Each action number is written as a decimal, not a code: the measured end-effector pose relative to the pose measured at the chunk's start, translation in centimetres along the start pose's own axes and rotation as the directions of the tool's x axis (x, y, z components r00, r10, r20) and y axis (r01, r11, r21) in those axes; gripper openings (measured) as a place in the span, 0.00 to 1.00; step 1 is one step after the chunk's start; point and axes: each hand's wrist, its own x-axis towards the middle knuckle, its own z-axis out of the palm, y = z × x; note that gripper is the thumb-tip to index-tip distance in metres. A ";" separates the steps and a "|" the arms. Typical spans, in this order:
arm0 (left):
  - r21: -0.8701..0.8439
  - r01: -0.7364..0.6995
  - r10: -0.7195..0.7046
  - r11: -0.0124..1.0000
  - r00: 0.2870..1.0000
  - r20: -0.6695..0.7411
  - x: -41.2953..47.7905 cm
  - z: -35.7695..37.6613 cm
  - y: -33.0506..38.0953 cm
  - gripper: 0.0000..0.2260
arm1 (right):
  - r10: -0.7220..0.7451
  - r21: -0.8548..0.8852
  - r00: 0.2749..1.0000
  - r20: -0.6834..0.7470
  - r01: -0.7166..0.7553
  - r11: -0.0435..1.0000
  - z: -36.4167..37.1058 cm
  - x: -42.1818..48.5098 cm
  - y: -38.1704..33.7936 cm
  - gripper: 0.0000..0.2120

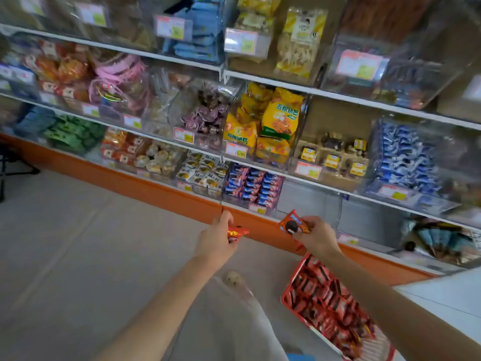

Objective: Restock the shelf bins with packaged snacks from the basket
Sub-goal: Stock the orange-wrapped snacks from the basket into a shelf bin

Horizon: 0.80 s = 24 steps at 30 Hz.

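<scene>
Left hand (218, 239) pinching a small red snack packet (237, 232), right hand (316, 235) gripping a red cookie packet (292, 225), both held near the lowest shelf's clear bin (312, 201), red basket (285, 295) of matching packets on the floor beneath the right forearm

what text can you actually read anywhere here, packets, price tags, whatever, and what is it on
"五粮锅巴": on the yellow snack bags on the middle shelf.
"80", leading digit unclear: on the price tag below those bags.
Blue lettering on the red cookie packet in the right hand: too blurred.
Print on the small red packet in the left hand: unreadable.
All other tags and packets: too small or blurred.
</scene>
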 end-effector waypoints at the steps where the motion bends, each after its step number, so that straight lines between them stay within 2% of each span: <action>1: -0.002 -0.007 0.007 1.000 1.000 0.013 1.4 -0.3 -0.2 0.14 | 0.017 0.009 1.000 0.005 -0.017 1.000 0.1 1.2 0.0 0.21; 7: 0.095 -0.102 0.085 0.990 0.982 0.167 12.3 -0.2 0.2 0.14 | 0.091 0.006 0.993 0.072 -0.092 0.996 0.9 10.2 -0.6 0.22; 13: 0.179 -0.163 0.130 0.970 0.974 0.183 21.7 2.2 2.5 0.16 | 0.107 0.021 0.990 0.091 -0.109 0.994 0.6 18.0 -0.8 0.10; 16: 0.198 -0.185 0.150 0.963 0.973 0.177 24.5 3.9 2.6 0.19 | 0.124 0.024 0.987 0.101 -0.127 0.992 0.7 20.5 0.0 0.11; 19: 0.177 -0.226 0.197 0.958 0.966 0.168 26.1 5.6 1.8 0.21 | 0.152 0.011 0.985 0.086 -0.153 0.988 1.3 22.1 1.2 0.13; 21: 0.102 -0.225 0.203 0.969 0.960 0.192 26.7 6.4 1.1 0.21 | 0.162 -0.032 0.983 0.086 -0.160 0.987 1.8 22.8 1.9 0.16; 24: 0.009 -0.203 0.195 0.979 0.951 0.239 27.1 7.3 -0.1 0.22 | 0.202 -0.083 0.975 0.091 -0.195 0.977 2.8 23.5 2.9 0.15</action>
